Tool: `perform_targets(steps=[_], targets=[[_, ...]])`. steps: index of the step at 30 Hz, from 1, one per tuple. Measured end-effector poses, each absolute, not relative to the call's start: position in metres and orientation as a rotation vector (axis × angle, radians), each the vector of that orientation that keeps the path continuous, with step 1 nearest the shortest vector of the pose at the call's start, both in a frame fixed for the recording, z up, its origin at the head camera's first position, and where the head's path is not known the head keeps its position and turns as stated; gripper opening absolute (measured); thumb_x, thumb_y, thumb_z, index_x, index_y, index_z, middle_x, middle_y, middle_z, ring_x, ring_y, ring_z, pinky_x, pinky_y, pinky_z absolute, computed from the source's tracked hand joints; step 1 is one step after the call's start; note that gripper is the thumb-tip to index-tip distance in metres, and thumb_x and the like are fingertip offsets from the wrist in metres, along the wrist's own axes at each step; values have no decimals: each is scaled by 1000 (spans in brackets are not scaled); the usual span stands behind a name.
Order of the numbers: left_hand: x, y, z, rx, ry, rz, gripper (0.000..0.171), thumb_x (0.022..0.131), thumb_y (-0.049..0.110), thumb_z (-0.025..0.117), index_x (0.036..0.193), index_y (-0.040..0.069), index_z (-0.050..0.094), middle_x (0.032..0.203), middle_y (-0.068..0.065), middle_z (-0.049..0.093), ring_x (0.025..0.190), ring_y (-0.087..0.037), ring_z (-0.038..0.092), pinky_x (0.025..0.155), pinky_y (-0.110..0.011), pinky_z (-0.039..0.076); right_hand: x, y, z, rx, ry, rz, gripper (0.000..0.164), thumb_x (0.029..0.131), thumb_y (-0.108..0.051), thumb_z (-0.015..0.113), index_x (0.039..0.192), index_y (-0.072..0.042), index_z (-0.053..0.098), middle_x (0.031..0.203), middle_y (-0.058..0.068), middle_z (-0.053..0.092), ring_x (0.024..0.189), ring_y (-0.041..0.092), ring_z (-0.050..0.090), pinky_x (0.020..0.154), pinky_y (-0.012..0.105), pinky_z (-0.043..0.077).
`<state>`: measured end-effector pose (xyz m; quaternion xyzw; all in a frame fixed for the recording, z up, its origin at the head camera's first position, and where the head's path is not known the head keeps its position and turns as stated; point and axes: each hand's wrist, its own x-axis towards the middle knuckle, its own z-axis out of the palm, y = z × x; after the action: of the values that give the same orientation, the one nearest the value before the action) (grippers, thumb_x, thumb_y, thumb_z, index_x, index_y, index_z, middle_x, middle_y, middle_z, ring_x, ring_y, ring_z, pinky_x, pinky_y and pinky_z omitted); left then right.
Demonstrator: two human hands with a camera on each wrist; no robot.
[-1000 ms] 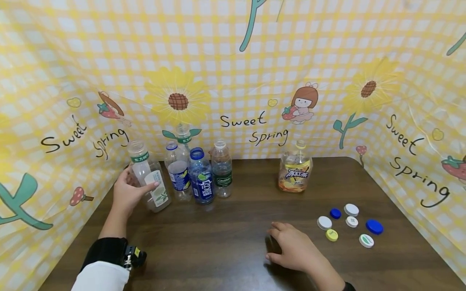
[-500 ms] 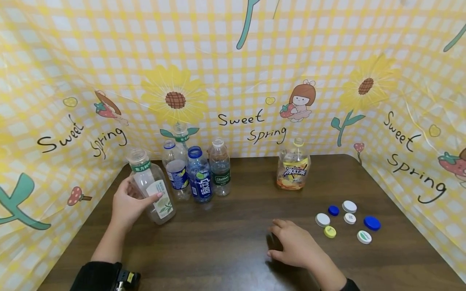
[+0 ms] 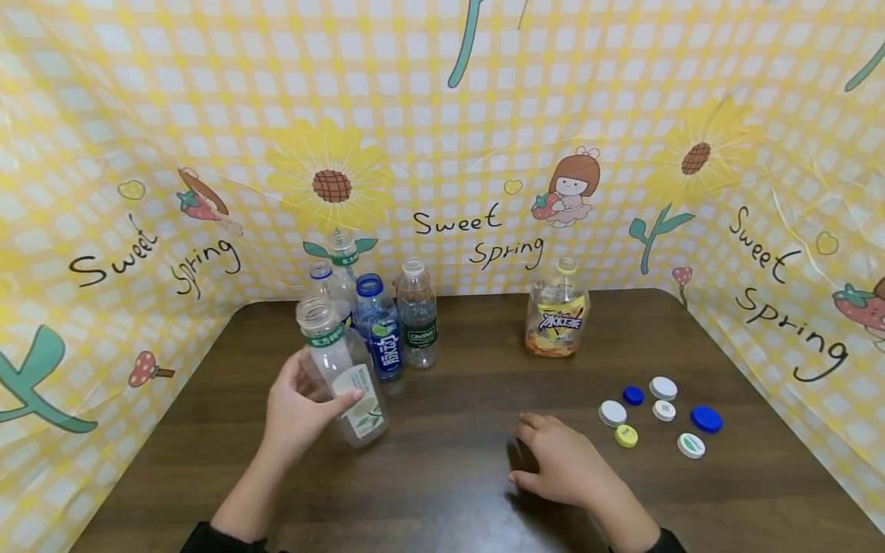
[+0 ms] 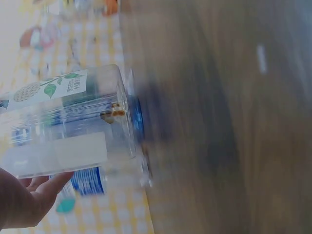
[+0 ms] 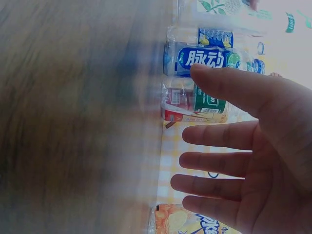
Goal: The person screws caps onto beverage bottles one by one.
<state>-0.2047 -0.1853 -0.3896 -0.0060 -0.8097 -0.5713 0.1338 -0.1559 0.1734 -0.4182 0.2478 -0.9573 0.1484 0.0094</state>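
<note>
My left hand [image 3: 297, 407] grips a clear, capless plastic bottle [image 3: 362, 418] with a green neck band and a white leaf-print label. The thumb lies across its front. In the head view this bottle leans slightly, its top to the left; I cannot tell whether its base touches the table. Close behind it stand a blue bottle [image 3: 387, 349], a bottle with a blue neck ring [image 3: 321, 284] that is partly hidden, and another green-banded bottle [image 3: 343, 250]. My right hand [image 3: 556, 461] holds nothing, its fingers extended and spread in the right wrist view, low over the table.
A green-labelled bottle [image 3: 419, 334] stands right of the blue one, with a red-labelled one [image 5: 173, 100] behind it. An orange-yellow labelled bottle [image 3: 556, 330] stands apart at the back right. Several loose caps, among them a yellow cap [image 3: 626, 436] and a large blue cap [image 3: 706, 419], lie at right.
My left hand has carried the green-banded bottle rightward and nearer to me, from left of the bottle group to in front of it. My right hand has stayed nearly still.
</note>
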Motion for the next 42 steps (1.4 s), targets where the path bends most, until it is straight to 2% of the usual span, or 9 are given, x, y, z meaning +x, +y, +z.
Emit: perform_targets(steps=[5, 12, 19, 27, 35, 38, 42], targets=[[-203, -157, -391, -130, -2351, -1712, 87, 66, 13, 91, 139, 7, 44, 127, -13, 59, 111, -27, 59, 85, -23, 50, -156, 174, -418, 774, -2987, 471, 56, 79, -36, 79, 118, 1, 65, 128, 23, 58, 117, 42, 55, 88, 55, 50], [-210, -120, -396, -305, -2314, -1757, 87, 62, 10, 92, 137, 10, 47, 126, -10, 62, 113, -24, 59, 91, -40, 51, -155, 174, -418, 760, -2993, 496, 56, 79, -36, 79, 119, 2, 65, 129, 23, 57, 117, 42, 54, 89, 55, 49], [-216, -90, -397, -438, -2304, -1783, 86, 62, 16, 94, 135, 14, 49, 126, -5, 62, 114, -22, 60, 93, -42, 50, -158, 174, -419, 754, -2990, 495, 57, 79, -36, 79, 119, 1, 65, 129, 24, 57, 117, 42, 54, 90, 56, 48], [-230, -69, -401, -476, -2317, -1770, 84, 63, 18, 93, 134, 14, 50, 126, -4, 62, 114, -21, 60, 93, -41, 51, -161, 171, -418, 758, -3011, 523, 56, 79, -36, 79, 119, 1, 65, 129, 24, 57, 118, 42, 54, 93, 56, 47], [-248, -58, -411, -487, -2359, -1757, 87, 65, 25, 92, 139, 15, 47, 130, -3, 59, 119, -22, 55, 95, -46, 49, -161, 173, -420, 741, -3019, 537, 57, 79, -35, 79, 120, 1, 65, 129, 23, 57, 117, 42, 54, 92, 57, 47], [-249, -56, -412, -473, -2366, -1772, 87, 64, 25, 93, 138, 15, 48, 128, -3, 60, 118, -23, 56, 95, -46, 49, -166, 177, -422, 799, -2984, 525, 52, 81, -32, 78, 118, 3, 65, 125, 22, 60, 115, 40, 56, 91, 55, 48], [-249, -55, -413, -489, -2344, -1802, 86, 63, 21, 93, 137, 14, 49, 126, -4, 62, 115, -24, 58, 96, -45, 48, -176, 190, -422, 906, -2877, 437, 37, 82, -25, 77, 107, 1, 68, 111, 15, 66, 103, 33, 62, 86, 48, 52]])
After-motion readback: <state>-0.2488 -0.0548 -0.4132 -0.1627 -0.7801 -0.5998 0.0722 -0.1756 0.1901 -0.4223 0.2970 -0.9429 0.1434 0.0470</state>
